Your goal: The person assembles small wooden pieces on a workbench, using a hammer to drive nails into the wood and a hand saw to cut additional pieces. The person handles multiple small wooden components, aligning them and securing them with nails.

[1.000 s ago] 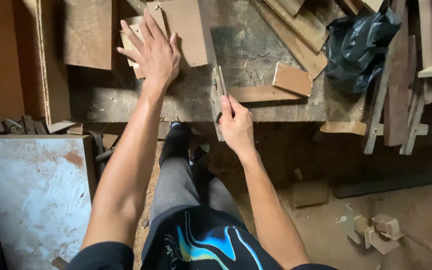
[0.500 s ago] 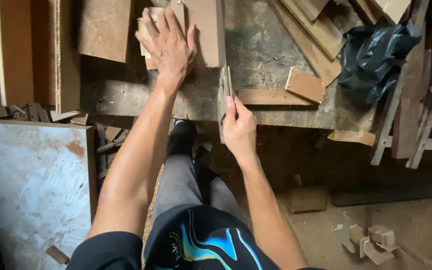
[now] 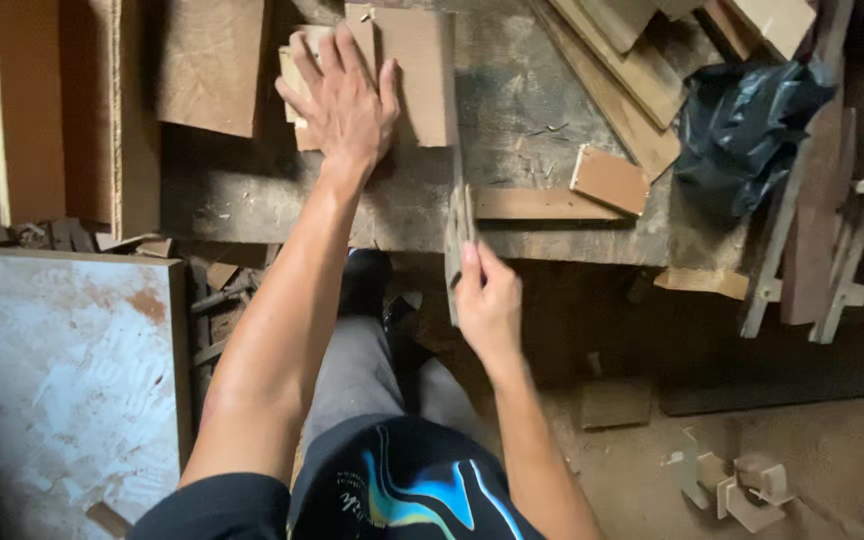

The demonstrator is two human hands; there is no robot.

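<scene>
Unmoved, right hand (image 3: 487, 300) grips thin upright wooden strip (image 3: 457, 230).

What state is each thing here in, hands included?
left hand: open, flat on wood pieces
wood pieces: lying flat on workbench
right hand: gripping thin strip
thin strip: held on edge at workbench edge
black bag: crumpled
</scene>
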